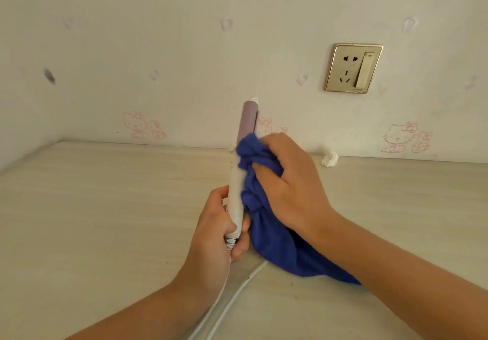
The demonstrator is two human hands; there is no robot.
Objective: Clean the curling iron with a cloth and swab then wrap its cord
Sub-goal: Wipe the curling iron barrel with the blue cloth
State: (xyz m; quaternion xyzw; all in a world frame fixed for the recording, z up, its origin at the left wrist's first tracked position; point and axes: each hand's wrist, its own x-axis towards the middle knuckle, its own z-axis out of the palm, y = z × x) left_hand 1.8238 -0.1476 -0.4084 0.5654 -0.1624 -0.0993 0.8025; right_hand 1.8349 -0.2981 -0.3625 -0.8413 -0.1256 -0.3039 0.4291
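One of three jobs looks under way. The curling iron (235, 189) stands nearly upright, its white handle grasped near the base by the curled fingers of the left hand (211, 231), the lilac barrel above them. Just right of those fingers, the right hand (290, 181) clutches a bunched blue cloth (272, 244) against the handle. The cord (244, 281) trails loose below the left fingers across the table (105, 207), unwrapped. No swab shows, so swabbing and wrapping seem left.

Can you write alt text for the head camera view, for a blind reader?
A person's left hand holds a white and lilac curling iron by its handle while the right hand grips a bunched blue cloth against it. Its white cord trails over a pale table.
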